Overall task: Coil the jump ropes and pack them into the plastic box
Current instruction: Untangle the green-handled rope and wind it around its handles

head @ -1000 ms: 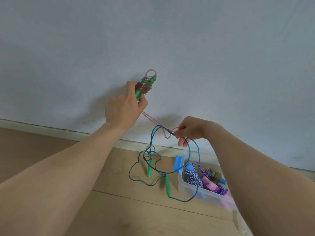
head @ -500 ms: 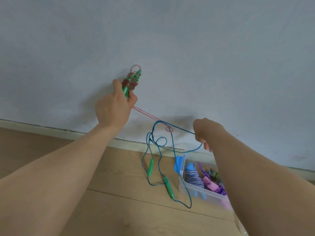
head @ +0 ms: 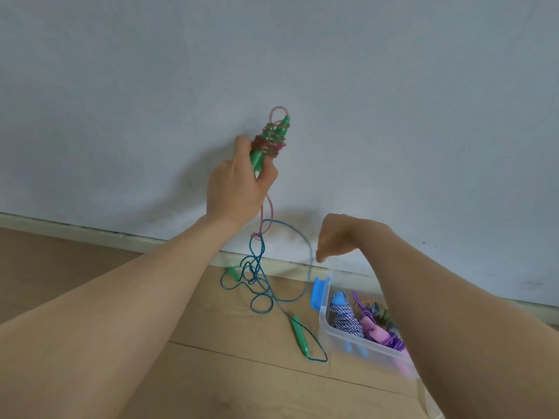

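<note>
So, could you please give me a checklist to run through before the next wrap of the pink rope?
1. Left hand grips the handles: ok.
2. Pink rope wound snugly on the handles: ok.
3. Pink rope free of the blue rope: not ok, its hanging loop is caught on it.
4. Blue rope untangled: not ok, it lies in a knotted heap on the floor.
5. Right hand holds a rope: cannot tell, it is blurred.
6. Box open: ok.
</note>
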